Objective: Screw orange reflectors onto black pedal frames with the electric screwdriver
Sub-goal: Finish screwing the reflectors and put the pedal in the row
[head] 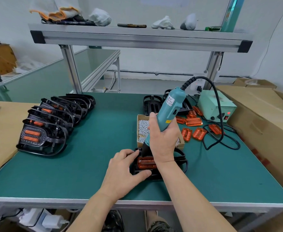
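A black pedal frame [181,159] lies on the green table [95,148] in front of me, with an orange reflector [145,162] seated in it. My right hand [162,139] grips the teal electric screwdriver [169,111], held nearly upright with its black nose down on the frame's far left part. My left hand [124,168] holds the frame's left side, fingers on its far edge and thumb on its near edge. The screwdriver's tip is hidden behind my hands.
A row of black pedal frames with orange reflectors [53,123] leans at the left. A cardboard box of screws [143,129] sits behind the work. Loose orange reflectors [194,128], bare frames [151,104], a pale green power supply [216,106] and its black cable [221,141] lie right.
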{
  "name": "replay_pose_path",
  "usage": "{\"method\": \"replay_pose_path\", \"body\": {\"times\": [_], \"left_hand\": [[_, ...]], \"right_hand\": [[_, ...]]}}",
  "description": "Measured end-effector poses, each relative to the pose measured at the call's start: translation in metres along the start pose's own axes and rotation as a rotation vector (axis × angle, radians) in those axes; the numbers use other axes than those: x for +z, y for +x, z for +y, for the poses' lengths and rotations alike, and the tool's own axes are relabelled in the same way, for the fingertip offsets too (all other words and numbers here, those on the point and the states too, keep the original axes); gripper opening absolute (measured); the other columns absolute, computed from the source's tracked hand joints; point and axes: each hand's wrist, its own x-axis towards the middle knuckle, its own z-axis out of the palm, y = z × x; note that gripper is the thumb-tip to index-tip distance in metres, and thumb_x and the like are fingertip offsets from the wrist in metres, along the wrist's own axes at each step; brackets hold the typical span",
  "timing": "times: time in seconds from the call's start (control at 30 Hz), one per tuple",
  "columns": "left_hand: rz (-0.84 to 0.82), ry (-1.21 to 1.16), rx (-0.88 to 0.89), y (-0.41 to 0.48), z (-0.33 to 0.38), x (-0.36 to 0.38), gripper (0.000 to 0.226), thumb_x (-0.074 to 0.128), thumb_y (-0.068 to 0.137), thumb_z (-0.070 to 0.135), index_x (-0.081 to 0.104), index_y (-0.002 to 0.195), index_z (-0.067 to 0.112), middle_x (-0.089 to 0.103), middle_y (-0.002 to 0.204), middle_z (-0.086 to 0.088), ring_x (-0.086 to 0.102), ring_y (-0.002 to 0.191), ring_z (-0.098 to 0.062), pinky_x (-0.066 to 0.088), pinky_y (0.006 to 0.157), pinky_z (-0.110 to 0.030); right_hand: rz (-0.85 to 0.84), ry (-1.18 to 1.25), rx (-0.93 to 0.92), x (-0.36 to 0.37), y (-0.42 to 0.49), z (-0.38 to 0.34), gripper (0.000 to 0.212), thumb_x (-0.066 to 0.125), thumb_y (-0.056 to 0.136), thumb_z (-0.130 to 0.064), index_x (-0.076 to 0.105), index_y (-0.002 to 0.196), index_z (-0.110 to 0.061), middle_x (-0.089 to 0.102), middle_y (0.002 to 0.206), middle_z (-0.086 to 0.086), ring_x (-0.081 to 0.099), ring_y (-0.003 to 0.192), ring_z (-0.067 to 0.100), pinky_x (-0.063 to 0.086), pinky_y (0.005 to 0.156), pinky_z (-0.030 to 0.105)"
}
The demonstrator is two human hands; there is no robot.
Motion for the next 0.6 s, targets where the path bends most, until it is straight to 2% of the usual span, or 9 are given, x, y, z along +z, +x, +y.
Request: {"method": "replay_pose_path", "body": {"times": [0.1, 0.2, 0.37, 0.47, 0.6], "left_hand": [[0.006, -0.001, 0.003, -0.0001, 0.0002, 0.0003, 0.094, 0.049, 0.063, 0.081, 0.051, 0.141, 0.029, 0.04, 0.12, 0.025, 0.035, 0.114, 0.0, 0.03, 0.106, -0.027], [0.008, -0.004, 0.007, -0.0002, 0.0005, 0.0007, 0.092, 0.05, 0.064, 0.08, 0.051, 0.141, 0.029, 0.041, 0.12, 0.024, 0.035, 0.114, 0.0, 0.03, 0.105, -0.027], [0.023, -0.016, 0.01, -0.0003, 0.0001, 0.0013, 0.093, 0.051, 0.063, 0.079, 0.053, 0.139, 0.027, 0.041, 0.118, 0.025, 0.035, 0.113, 0.001, 0.029, 0.105, -0.025], [0.028, -0.003, 0.014, 0.0003, -0.0006, 0.0021, 0.092, 0.05, 0.064, 0.08, 0.053, 0.139, 0.027, 0.04, 0.118, 0.025, 0.035, 0.112, 0.001, 0.028, 0.103, -0.024], [0.03, 0.013, 0.019, 0.0007, -0.001, 0.0021, 0.089, 0.052, 0.065, 0.079, 0.055, 0.138, 0.028, 0.041, 0.116, 0.025, 0.036, 0.111, 0.0, 0.028, 0.102, -0.024]], "right_hand": [[0.013, -0.014, -0.054, 0.0027, -0.0013, -0.0015, 0.017, 0.072, 0.092, -0.024, 0.058, 0.086, -0.015, 0.063, 0.068, -0.011, 0.061, 0.06, 0.007, 0.049, 0.059, 0.018], [-0.003, -0.026, -0.07, 0.005, -0.0032, -0.0031, 0.013, 0.071, 0.09, -0.024, 0.058, 0.088, -0.028, 0.063, 0.074, -0.023, 0.06, 0.062, 0.003, 0.052, 0.06, 0.021], [-0.017, -0.036, -0.069, 0.0051, -0.0021, 0.0018, 0.015, 0.072, 0.09, -0.02, 0.057, 0.085, -0.022, 0.062, 0.07, -0.017, 0.058, 0.059, 0.005, 0.052, 0.058, 0.025], [-0.02, -0.041, -0.049, 0.0059, -0.0014, 0.0048, 0.02, 0.07, 0.087, -0.025, 0.054, 0.082, -0.015, 0.055, 0.062, -0.01, 0.055, 0.055, 0.013, 0.053, 0.058, 0.042], [-0.045, -0.062, -0.009, 0.0082, -0.0006, 0.0058, 0.021, 0.068, 0.085, -0.032, 0.049, 0.077, -0.025, 0.054, 0.059, -0.014, 0.052, 0.052, 0.009, 0.052, 0.056, 0.042]]}}
